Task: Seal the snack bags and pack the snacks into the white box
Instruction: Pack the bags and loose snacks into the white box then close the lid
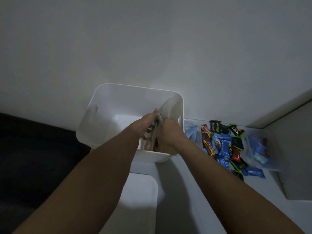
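The white box [108, 92] stands against the wall at centre, open on top. Both my hands reach into its near right corner. My left hand [143, 124] and my right hand [168, 132] press together on a clear snack bag [156, 130] with dark snacks inside, held upright between them just above the box floor. To the right of the box lies a pile of wrapped snacks [222, 144] in blue, green, red and black wrappers. A clear bag of blue snacks [191, 130] lies beside the box, and another clear bag [260, 149] lies at the far right.
A white lid [140, 191] lies on the white surface in front of the box. A dark floor [33, 157] drops away on the left. A wall rises behind the box, and a grey block [297, 166] stands at the right edge.
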`<state>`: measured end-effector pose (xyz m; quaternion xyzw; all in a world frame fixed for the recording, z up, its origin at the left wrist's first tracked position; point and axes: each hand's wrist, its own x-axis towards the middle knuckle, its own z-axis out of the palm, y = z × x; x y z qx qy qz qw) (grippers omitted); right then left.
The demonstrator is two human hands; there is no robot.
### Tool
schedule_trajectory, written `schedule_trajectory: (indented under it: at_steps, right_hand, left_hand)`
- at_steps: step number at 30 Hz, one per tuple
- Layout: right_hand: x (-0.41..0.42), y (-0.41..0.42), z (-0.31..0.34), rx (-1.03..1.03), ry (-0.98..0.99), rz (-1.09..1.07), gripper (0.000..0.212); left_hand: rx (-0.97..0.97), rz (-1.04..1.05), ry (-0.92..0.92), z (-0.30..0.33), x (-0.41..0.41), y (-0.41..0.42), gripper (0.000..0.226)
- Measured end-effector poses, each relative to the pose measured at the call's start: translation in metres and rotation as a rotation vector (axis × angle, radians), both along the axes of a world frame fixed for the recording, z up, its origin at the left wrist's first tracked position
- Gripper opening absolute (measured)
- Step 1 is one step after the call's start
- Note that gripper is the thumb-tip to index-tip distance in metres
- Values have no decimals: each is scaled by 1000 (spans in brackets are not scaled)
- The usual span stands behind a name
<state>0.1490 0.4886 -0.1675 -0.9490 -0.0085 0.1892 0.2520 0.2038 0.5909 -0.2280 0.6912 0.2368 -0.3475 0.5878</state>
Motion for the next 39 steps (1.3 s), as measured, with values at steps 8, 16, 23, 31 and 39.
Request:
schedule_trajectory:
  at_steps: [8,16,23,31,39]
  right_hand:
    - [-10,-3,-3,2,-31,-41,34]
    - [-3,-11,21,-141,-148,-52,23]
    - [-12,-18,33,-93,-14,-47,41]
    - [-11,-36,48,-25,-18,-83,33]
    - [-10,-96,72,213,57,-219,17]
  left_hand:
    - [38,95,5,2,-1,-3,74]
    - [-126,244,142,16,-10,-13,86]
    - [-81,255,148,17,-16,-10,82]
    - [-47,239,72,35,-30,-8,94]
    - [247,180,-273,80,-43,-31,79]
